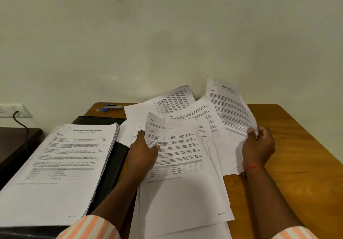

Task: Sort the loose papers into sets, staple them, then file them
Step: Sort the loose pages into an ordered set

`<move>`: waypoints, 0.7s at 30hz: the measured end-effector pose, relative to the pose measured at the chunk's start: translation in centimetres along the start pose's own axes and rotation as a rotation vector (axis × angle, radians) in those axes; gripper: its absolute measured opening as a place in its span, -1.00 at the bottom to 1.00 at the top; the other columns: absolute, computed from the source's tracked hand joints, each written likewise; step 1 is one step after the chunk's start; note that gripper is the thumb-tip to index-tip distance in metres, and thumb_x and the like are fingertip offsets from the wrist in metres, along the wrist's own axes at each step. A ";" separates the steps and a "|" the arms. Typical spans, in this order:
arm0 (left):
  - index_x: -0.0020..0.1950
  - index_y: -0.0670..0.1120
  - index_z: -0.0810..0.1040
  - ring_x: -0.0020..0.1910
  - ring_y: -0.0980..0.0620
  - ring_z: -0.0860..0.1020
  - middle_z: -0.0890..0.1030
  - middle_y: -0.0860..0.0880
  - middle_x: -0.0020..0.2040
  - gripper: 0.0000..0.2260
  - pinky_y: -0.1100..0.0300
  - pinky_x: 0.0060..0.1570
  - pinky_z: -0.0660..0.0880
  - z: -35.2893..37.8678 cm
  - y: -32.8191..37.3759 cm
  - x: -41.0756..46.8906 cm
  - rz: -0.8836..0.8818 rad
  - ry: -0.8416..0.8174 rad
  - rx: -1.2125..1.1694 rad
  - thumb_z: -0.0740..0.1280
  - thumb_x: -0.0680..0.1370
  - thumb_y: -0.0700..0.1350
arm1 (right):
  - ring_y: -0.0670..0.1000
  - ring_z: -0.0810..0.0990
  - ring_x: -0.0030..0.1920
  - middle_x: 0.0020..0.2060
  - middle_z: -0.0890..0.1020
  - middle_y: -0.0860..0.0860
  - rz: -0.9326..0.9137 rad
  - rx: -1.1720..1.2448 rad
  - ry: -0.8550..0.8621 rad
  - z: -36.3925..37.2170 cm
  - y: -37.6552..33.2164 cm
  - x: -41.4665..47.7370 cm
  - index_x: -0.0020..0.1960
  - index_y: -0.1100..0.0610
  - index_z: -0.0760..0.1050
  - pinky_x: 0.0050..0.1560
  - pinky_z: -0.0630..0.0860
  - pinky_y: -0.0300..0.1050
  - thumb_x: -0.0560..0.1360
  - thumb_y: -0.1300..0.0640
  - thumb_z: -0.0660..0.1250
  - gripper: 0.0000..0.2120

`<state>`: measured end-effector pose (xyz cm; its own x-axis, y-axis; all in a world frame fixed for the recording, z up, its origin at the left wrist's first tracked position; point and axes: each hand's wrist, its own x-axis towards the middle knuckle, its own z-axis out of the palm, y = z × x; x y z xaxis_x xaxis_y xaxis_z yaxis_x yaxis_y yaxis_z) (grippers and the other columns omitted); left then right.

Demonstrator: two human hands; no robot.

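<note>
Left hand (143,151): grips top sheet (178,164) of fanned papers (194,112), thumb on print. Right hand (258,147): pinches a lifted page (230,108) (curling upward). Stapler (113,107) behind, untouched

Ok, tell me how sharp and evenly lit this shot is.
Head view: dim, warm, soft light, no glare; wide-angle stretches the frame's edges; stack headings read, body text blurs; sheet in the right hand is smeared; papers in the left hand are sharper; stapler is soft.
</note>
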<state>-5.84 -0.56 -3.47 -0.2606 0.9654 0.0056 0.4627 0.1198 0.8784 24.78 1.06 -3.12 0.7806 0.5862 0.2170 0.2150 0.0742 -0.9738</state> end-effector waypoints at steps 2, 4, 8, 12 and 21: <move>0.23 0.05 0.42 -0.07 -0.01 0.66 0.63 0.04 0.11 -0.69 0.01 -0.19 0.69 0.0 0.1 0.0 0.001 -0.004 -0.002 0.44 0.57 -0.15 | 0.03 0.60 0.09 0.12 0.62 0.07 0.046 0.030 0.011 -0.1 0.2 0.2 0.09 0.12 0.49 -0.14 0.55 -0.17 0.60 0.17 0.36 -0.90; 0.20 0.05 0.42 -0.08 -0.05 0.68 0.64 0.02 0.08 -0.71 -0.05 -0.19 0.70 -0.1 0.1 0.0 -0.004 -0.008 -0.001 0.44 0.56 -0.15 | 0.05 0.62 0.08 0.12 0.63 0.08 0.096 0.049 0.022 -0.1 0.4 0.6 0.10 0.13 0.51 -0.16 0.55 -0.18 0.60 0.18 0.37 -0.91; 0.21 0.04 0.43 -0.06 -0.06 0.68 0.65 0.01 0.11 -0.71 -0.05 -0.17 0.70 -0.1 0.0 0.0 0.003 -0.003 0.008 0.43 0.56 -0.16 | 0.02 0.62 0.04 0.10 0.64 0.08 0.128 0.069 0.008 -0.1 0.6 0.8 0.12 0.18 0.52 -0.22 0.51 -0.25 0.61 0.19 0.36 -0.89; 0.20 0.05 0.42 -0.07 -0.08 0.68 0.64 0.01 0.09 -0.70 -0.06 -0.20 0.70 -0.1 -0.1 0.1 -0.001 -0.006 0.018 0.44 0.56 -0.14 | 0.04 0.64 0.09 0.12 0.64 0.07 0.130 0.059 0.003 0.0 0.8 0.9 0.13 0.16 0.53 -0.16 0.55 -0.19 0.61 0.18 0.36 -0.88; 0.22 0.10 0.40 -0.03 -0.01 0.67 0.62 0.08 0.15 -0.69 -0.03 -0.16 0.70 0.1 -0.3 0.0 0.017 0.003 0.034 0.44 0.56 -0.08 | -0.06 0.64 0.06 0.04 0.62 0.03 -0.476 0.274 0.221 -0.6 -3.3 -0.8 0.10 0.13 0.55 0.04 0.58 -0.21 0.65 0.00 0.31 -0.81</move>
<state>-5.84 -0.58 -3.78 -0.2553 0.9666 0.0220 0.4958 0.1114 0.8612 23.78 -0.18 -0.03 0.7457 0.2573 0.6146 0.4351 0.5105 -0.7416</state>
